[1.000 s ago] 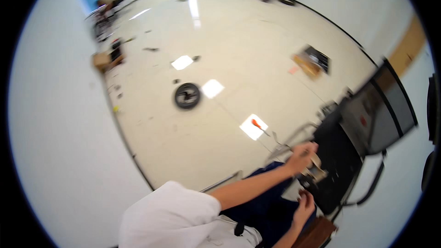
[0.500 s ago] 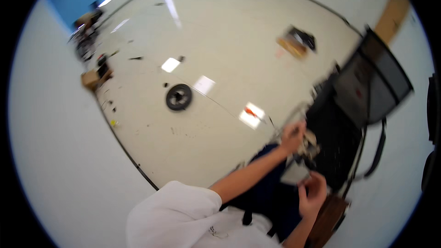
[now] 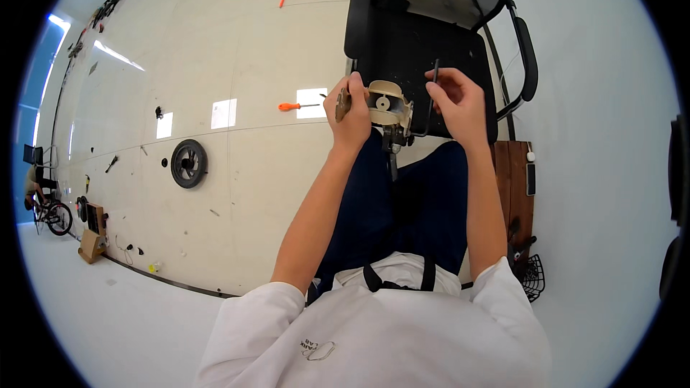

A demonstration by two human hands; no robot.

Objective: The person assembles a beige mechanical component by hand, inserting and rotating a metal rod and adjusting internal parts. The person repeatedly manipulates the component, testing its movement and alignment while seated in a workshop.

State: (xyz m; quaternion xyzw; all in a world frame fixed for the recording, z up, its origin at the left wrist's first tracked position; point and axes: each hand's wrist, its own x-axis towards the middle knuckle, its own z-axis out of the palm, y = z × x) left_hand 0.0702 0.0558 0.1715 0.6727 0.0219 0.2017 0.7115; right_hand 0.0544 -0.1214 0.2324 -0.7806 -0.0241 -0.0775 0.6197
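My left hand [image 3: 349, 116] is closed around the left side of a beige metal part [image 3: 386, 92] with a round, washer-like centre. Dark metal fittings [image 3: 392, 140] hang from its lower end, over my lap. Between the thumb and fingers of my right hand [image 3: 458, 103] is a dark L-shaped hex key [image 3: 433, 93], its long arm upright. The key's short end reaches the right side of the fittings; whether it sits in a bolt I cannot tell.
A black office chair [image 3: 424, 50] stands right in front of me. On the floor to the left lie an orange-handled screwdriver [image 3: 290, 107] and a small black wheel [image 3: 188, 164]. A wooden box [image 3: 514, 179] is at my right. At far left, a person [image 3: 32, 185] is beside a bicycle [image 3: 57, 217].
My view has swung round, so the chair and both hands now appear nearer the middle and upright. My right hand has come up beside the beige part, level with the left.
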